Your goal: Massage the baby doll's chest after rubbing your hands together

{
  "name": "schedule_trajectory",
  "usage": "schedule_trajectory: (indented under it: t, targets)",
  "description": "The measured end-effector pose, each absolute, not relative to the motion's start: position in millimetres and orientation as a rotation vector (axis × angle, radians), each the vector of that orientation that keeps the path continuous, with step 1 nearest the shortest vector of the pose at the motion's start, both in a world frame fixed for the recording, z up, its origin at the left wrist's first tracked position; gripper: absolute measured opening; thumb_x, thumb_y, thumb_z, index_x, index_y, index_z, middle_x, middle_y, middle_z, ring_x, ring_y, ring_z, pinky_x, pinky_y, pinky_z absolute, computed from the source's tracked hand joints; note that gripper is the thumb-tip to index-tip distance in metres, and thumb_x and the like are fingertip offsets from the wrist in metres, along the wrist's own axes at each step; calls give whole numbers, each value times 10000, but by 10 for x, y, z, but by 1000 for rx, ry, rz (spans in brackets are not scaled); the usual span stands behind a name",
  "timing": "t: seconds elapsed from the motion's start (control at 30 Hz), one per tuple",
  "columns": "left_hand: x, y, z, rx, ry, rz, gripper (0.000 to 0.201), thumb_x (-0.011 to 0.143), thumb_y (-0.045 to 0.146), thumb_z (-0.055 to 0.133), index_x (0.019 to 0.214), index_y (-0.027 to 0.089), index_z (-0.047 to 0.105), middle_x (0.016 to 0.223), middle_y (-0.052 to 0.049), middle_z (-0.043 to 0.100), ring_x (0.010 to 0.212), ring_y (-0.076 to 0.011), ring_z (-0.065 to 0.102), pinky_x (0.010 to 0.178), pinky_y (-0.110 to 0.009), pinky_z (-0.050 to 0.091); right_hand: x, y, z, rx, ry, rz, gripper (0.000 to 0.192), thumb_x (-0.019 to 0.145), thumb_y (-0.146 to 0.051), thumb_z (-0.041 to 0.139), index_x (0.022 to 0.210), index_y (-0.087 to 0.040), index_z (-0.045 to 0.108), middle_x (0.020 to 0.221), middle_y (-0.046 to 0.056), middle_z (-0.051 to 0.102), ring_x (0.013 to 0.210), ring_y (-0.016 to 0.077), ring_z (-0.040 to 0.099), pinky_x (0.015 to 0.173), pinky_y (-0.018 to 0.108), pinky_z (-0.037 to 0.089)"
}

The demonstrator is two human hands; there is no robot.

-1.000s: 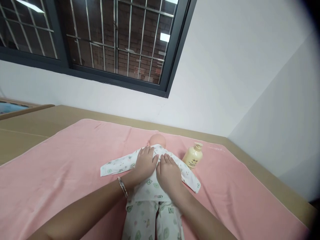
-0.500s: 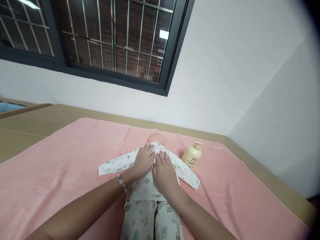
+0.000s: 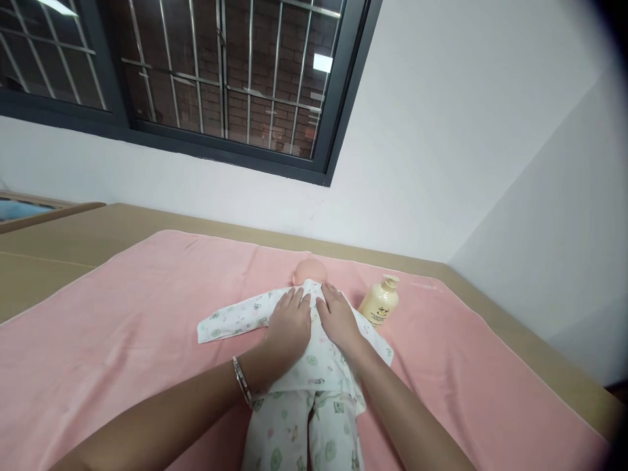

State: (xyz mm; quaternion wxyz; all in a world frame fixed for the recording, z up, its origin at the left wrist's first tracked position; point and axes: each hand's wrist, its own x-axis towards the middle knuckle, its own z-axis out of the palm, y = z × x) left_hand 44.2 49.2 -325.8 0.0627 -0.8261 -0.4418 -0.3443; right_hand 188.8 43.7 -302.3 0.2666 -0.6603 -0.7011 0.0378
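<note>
A baby doll [image 3: 310, 271] lies on a pink blanket [image 3: 147, 314], its bald head toward the wall. It wears a white long-sleeved top [image 3: 321, 363] and matching trousers [image 3: 279, 428], both with a small green print. My left hand [image 3: 290, 324] rests flat on the left side of the doll's chest, fingers stretched out. On the right side of the chest, near the shoulder, lies my right hand [image 3: 341, 320], also flat with extended fingers. A silver bangle [image 3: 242, 379] circles my left wrist. The doll's hands do not show beyond the sleeves.
A pale yellow pump bottle [image 3: 380, 302] stands on the blanket just right of the doll's sleeve. The blanket covers a tan surface [image 3: 132, 219] that meets a white wall [image 3: 417, 163]. Above is a dark-framed window [image 3: 275, 171] with metal bars.
My right hand has slid up and outward toward the doll's right-side shoulder. My left hand has shifted slightly down and right. More of the chest shows between them.
</note>
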Motion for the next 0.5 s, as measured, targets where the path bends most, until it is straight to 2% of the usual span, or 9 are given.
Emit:
schedule_trajectory:
  t: [0.23, 0.33, 0.5]
  targets:
    - [404, 633, -3215, -2541, -1491, -1094, 392, 896, 199, 390, 1244, 96, 538, 1329, -162, 545, 1283, -293, 456, 1101, -483, 369, 1630, 178, -3043, -1879, -1937, -117, 514, 965, -253, 300, 1402, -17, 431, 1441, 189, 415, 1373, 297, 332, 1147, 436, 234]
    - [367, 755, -3172, -2619, -1582, -1094, 347, 885, 218, 398, 1171, 124, 570, 1250, -140, 594, 1220, -275, 502, 1076, -473, 385, 1508, 56, -3052, -1869, -1979, -209, 518, 956, -262, 318, 1394, -17, 449, 1436, 199, 416, 1377, 318, 320, 1142, 448, 244]
    - [357, 813, -3176, -2618, -1612, -1200, 327, 873, 210, 414, 1155, 149, 568, 1224, -115, 606, 1169, -255, 520, 1056, -458, 394, 1529, 59, -3028, -1782, -1983, -151, 498, 938, -248, 348, 1376, -56, 488, 1436, 159, 433, 1382, 296, 317, 1145, 433, 257]
